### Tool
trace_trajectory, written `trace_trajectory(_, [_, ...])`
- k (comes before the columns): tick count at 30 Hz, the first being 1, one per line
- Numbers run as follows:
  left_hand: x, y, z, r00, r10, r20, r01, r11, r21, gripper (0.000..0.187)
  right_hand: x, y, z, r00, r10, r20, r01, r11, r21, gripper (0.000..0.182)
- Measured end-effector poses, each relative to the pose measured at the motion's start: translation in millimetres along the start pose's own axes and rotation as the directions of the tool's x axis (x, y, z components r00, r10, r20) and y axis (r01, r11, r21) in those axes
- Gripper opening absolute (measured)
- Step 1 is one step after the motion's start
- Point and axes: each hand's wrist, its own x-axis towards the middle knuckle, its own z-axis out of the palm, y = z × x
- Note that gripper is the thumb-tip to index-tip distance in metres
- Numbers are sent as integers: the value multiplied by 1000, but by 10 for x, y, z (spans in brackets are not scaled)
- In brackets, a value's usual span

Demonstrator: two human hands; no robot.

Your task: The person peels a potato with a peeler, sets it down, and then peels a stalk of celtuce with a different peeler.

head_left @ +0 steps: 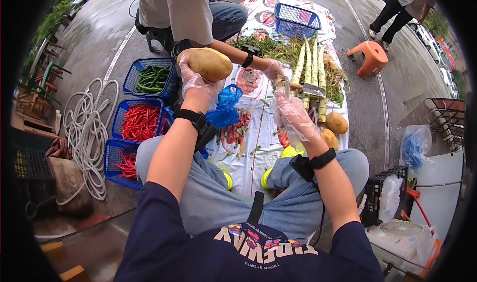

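Observation:
My left hand, in a clear plastic glove, is closed around a large potato and holds it up at the left. My right hand, also gloved, is closed on a slim upright tool whose kind I cannot make out. Just beyond it, a wide metal blade lies across long pale-green peeled stalks. Close by is a co-worker's gloved hand. More potatoes rest to the right of my right hand. A blue plastic bag hangs below my left hand.
Blue baskets at the left hold green chillies and red chillies. Leafy greens and a blue basket are on the white sheet. A co-worker crouches opposite. An orange stool stands right; coiled hose lies left.

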Motion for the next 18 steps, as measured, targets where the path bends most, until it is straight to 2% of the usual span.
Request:
trace_trajectory(6, [94,4,-44,998,3,59,-6,998,55,66,20,122,-36,998,21,51,-26,995,93,37])
trace_trajectory(8, [197,3,-113,997,20,78,-24,998,50,66,103,330,-94,997,-30,72,16,980,196,37])
trace_trajectory(9, [197,9,-104,994,41,100,-45,998,39,66,139,346,-129,1000,-14,16,14,1000,12,38])
trace_trajectory(10, [191,11,-97,994,40,102,-44,998,45,66,161,371,-125,1000,-15,12,15,1000,17,38])
trace_trajectory(12, [194,2,-71,995,94,35,-95,995,32,65,203,331,-102,964,228,-136,-179,936,302,39])
trace_trajectory(13, [208,19,-58,995,92,40,-94,995,35,65,240,259,-109,944,282,-173,-217,922,319,39])
trace_trajectory(16, [257,48,-101,997,71,38,-71,997,13,66,358,39,-193,926,306,-222,-196,890,411,39])
trace_trajectory(17, [282,50,-118,995,86,56,-86,996,0,70,416,-38,-193,909,330,-254,-170,851,497,36])
trace_trajectory(18, [290,58,-115,992,102,74,-102,995,-15,74,483,-76,-175,908,330,-257,-168,851,498,36])
